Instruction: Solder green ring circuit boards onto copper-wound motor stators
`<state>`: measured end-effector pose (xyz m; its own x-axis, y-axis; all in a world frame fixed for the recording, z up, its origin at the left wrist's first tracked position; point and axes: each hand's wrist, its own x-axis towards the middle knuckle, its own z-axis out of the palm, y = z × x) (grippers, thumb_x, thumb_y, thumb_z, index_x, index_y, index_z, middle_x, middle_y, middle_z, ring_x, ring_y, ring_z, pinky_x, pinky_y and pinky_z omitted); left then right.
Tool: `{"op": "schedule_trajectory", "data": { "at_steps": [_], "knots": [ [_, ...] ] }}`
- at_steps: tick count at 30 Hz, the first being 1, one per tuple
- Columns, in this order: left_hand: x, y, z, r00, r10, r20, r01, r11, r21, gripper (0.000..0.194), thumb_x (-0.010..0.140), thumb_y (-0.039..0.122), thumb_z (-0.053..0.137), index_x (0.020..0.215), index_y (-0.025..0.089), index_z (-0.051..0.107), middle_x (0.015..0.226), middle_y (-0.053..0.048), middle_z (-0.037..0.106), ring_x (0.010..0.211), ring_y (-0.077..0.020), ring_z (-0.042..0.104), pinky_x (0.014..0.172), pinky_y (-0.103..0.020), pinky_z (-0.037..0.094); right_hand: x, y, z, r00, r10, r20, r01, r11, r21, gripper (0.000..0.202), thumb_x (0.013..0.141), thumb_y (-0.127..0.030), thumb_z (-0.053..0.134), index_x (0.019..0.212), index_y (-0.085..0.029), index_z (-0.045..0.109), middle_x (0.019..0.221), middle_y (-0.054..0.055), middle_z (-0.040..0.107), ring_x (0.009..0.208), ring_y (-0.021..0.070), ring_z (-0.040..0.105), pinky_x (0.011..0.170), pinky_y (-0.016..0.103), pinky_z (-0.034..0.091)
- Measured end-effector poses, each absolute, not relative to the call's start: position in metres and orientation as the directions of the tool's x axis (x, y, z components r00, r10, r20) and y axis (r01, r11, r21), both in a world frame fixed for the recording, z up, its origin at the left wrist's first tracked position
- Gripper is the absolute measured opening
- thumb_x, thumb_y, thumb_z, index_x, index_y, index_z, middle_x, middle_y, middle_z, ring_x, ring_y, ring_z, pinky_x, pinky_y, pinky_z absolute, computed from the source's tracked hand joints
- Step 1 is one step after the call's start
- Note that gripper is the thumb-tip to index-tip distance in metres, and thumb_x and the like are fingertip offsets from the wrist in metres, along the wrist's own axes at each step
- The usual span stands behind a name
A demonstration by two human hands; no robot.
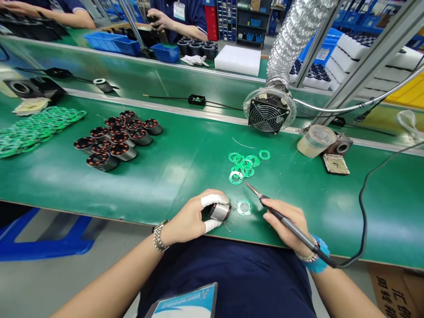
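My left hand [195, 216], with white covers on thumb and forefinger, grips a metal motor stator [220, 212] lying on its side near the front edge of the green table. Thin wires stick out of the stator's right end. Just right of it a green ring-shaped circuit board [244, 207] lies flat. My right hand [289, 223] holds a soldering iron [285, 221], its tip pointing up and left, above the table between the single board and a loose pile of green ring boards [243, 165]. A short pale wire [244, 143] lies behind the pile.
Several stators [119, 138] stand at the left, beside stacked green boards [36, 128]. A fan [269, 115] on a foil duct hangs at the back. At the right are a plastic tub [316, 140], a sponge tray [336, 164] and the iron's cable [362, 212]. People sit opposite.
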<state>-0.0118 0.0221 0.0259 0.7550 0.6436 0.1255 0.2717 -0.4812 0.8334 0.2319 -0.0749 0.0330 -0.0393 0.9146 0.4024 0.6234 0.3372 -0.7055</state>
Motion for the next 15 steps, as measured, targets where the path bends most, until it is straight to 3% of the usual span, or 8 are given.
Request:
{"op": "schedule_trajectory", "data": {
  "at_steps": [6, 15],
  "knots": [
    [-0.009, 0.032, 0.019, 0.796, 0.595, 0.110, 0.194, -0.423, 0.885, 0.038, 0.066, 0.011, 0.061, 0.103, 0.019, 0.053, 0.109, -0.009, 0.057, 0.101, -0.0218, 0.056, 0.088, -0.037, 0.046, 0.244, -0.079, 0.034, 0.015, 0.950, 0.311, 0.616, 0.236, -0.751, 0.014, 0.083, -0.024, 0.054, 0.091, -0.022, 0.065, 0.083, 0.004, 0.070, 0.076, 0.0171, 0.066, 0.068, 0.028, 0.053],
    [-0.008, 0.035, 0.017, 0.794, 0.601, 0.091, 0.191, -0.388, 0.902, 0.040, 0.065, 0.012, 0.061, 0.104, 0.020, 0.053, 0.108, -0.009, 0.058, 0.100, -0.0223, 0.057, 0.089, -0.039, 0.046, 0.246, -0.072, 0.033, -0.122, 0.971, 0.205, 0.530, 0.238, -0.814, 0.013, 0.081, -0.022, 0.056, 0.089, -0.021, 0.066, 0.081, 0.003, 0.070, 0.076, 0.0161, 0.066, 0.072, 0.028, 0.053]
  ]
}}
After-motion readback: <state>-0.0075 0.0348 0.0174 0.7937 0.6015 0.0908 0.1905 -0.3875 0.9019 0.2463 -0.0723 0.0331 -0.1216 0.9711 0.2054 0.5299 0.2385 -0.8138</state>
